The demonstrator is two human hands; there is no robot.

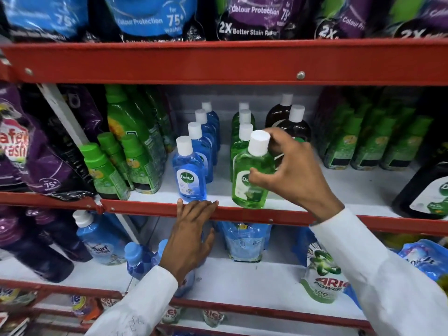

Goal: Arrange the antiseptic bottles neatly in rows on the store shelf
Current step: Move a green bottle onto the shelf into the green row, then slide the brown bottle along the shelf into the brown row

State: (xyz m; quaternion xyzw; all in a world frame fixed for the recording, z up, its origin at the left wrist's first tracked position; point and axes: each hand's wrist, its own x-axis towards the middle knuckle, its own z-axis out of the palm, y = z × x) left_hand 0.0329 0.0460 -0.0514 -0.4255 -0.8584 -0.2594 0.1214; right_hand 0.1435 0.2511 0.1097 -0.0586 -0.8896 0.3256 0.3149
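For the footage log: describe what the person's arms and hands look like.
Both hands are bare, with no gloves, rings or watch in view. The left hand and the right hand each come out of a long white sleeve that ends at the wrist. The left sleeve shows faint grey marks near the bottom of the frame; the right sleeve looks plain.

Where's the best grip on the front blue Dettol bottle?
Take the front blue bottle at its narrow shoulder just under the white cap, coming from the open front. It stands upright, a blue row close behind it and green packs at its left, so a hand fits best from the front or right.
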